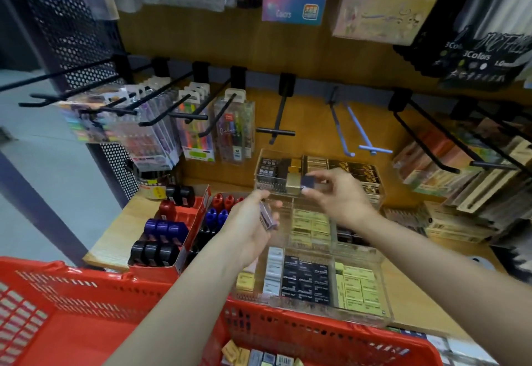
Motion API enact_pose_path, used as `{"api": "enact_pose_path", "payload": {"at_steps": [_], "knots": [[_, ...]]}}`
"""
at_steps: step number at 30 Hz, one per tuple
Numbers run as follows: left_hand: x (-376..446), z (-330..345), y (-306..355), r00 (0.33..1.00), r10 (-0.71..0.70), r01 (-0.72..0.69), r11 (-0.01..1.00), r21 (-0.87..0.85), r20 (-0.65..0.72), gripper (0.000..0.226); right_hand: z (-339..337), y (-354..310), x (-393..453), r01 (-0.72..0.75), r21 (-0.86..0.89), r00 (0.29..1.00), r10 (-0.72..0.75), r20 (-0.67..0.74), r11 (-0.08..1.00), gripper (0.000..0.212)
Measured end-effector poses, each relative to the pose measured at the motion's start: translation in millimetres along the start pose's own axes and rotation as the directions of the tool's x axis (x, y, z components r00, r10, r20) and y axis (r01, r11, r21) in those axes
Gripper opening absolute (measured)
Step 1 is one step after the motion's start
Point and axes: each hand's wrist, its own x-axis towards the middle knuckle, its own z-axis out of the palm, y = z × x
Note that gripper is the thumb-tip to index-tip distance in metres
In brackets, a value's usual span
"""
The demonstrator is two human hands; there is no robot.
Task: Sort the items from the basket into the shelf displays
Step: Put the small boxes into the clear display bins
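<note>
Red basket (86, 308), nearest, small boxed items (259, 357) at its near right; left hand (253, 221) grips a purple box (266, 217); right hand (342, 196) pinches a dark blue box (309, 180) over the far clear tray (319, 175); near tray (331, 279) of boxes on the counter (115, 239); hanging pen packs (201, 129) far left

Left hand (253, 221) gripping, right hand (336, 196) pinching
</note>
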Motion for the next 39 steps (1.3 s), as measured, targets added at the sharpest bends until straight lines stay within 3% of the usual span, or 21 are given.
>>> {"api": "enact_pose_path", "payload": {"at_steps": [2, 4, 8, 11, 15, 17, 19, 21, 22, 24, 26, 28, 29, 31, 34, 36, 38, 39], "knots": [[12, 1, 11, 1.000, 0.020, -0.020, 0.996, -0.090, 0.000, 0.022, 1, -2, 26, 0.025, -0.179, 0.996, -0.040, -0.081, 0.984, 0.039], [24, -1, 17, 0.998, 0.053, -0.050, 0.992, -0.117, 0.023, 0.025, 9, -4, 52, -0.028, -0.250, 0.994, 0.002, -0.106, 0.968, 0.038], [40, -12, 12, 0.992, 0.094, -0.091, 0.995, -0.043, 0.082, 0.029, 30, -2, 99, -0.109, -0.424, 0.992, 0.071, -0.107, 0.899, 0.039], [49, -19, 8, 0.994, 0.092, -0.090, 0.996, -0.027, 0.063, 0.029, 47, 8, 123, -0.120, -0.507, 0.991, 0.073, -0.112, 0.854, 0.038], [52, -20, 8, 0.996, 0.083, -0.080, 0.994, -0.069, 0.040, 0.028, 60, 16, 126, -0.215, -0.500, 0.966, 0.108, -0.234, 0.839, 0.028], [52, -20, 7, 0.996, 0.092, -0.091, 0.992, -0.093, 0.013, 0.027, 63, 22, 117, -0.080, -0.476, 0.984, -0.006, -0.178, 0.876, 0.028], [53, -21, 6, 0.993, 0.113, -0.115, 0.989, -0.096, -0.026, 0.026, 60, 24, 107, 0.120, -0.608, 0.988, -0.154, -0.005, 0.785, 0.038], [53, -22, 5, 0.989, 0.132, -0.138, 0.986, -0.095, -0.069, 0.027, 53, 22, 101, 0.181, -0.718, 0.983, -0.152, 0.105, 0.672, 0.044], [53, -23, 4, 0.985, 0.143, -0.151, 0.984, -0.090, -0.093, 0.028, 50, 19, 99, 0.164, -0.719, 0.986, -0.115, 0.118, 0.675, 0.045], [52, -23, 6, 0.978, 0.168, -0.178, 0.981, -0.074, -0.128, 0.026, 42, 11, 91, 0.151, -0.590, 0.988, -0.102, 0.115, 0.793, 0.043], [49, -22, 9, 0.972, 0.193, -0.204, 0.976, -0.073, -0.132, 0.025, 34, 5, 76, 0.197, -0.241, 0.980, -0.183, 0.080, 0.950, 0.038], [46, -19, 12, 0.968, 0.216, -0.228, 0.970, -0.089, -0.126, 0.025, 23, -3, 50, 0.197, 0.162, 0.964, -0.221, 0.146, 0.967, 0.033], [43, -15, 12, 0.968, 0.225, -0.236, 0.966, -0.100, -0.112, 0.026, 19, -4, 36, 0.175, 0.268, 0.951, -0.233, 0.203, 0.947, 0.039], [40, -2, 8, 0.968, 0.240, -0.246, 0.966, -0.085, -0.069, 0.025, 13, -1, 16, 0.158, 0.292, 0.941, -0.234, 0.246, 0.943, 0.050], [43, 23, -2, 0.958, 0.287, -0.287, 0.956, 0.057, 0.016, 0.025, 4, 9, 6, 0.184, 0.212, 0.979, -0.199, 0.052, 0.960, 0.037], [54, 35, -1, 0.924, 0.381, -0.364, 0.858, 0.363, 0.027, 0.035, -7, 21, 9, 0.172, 0.105, 0.984, -0.166, -0.066, 0.980, 0.033], [69, 36, 8, 0.846, 0.529, -0.387, 0.521, 0.761, 0.068, 0.041, -21, 37, 14, 0.137, -0.042, 0.982, -0.141, -0.125, 0.990, 0.035], [76, 35, 13, 0.817, 0.565, -0.354, 0.339, 0.872, 0.112, 0.043, -27, 46, 16, 0.119, -0.095, 0.982, -0.131, -0.136, 0.988, 0.037]]}}
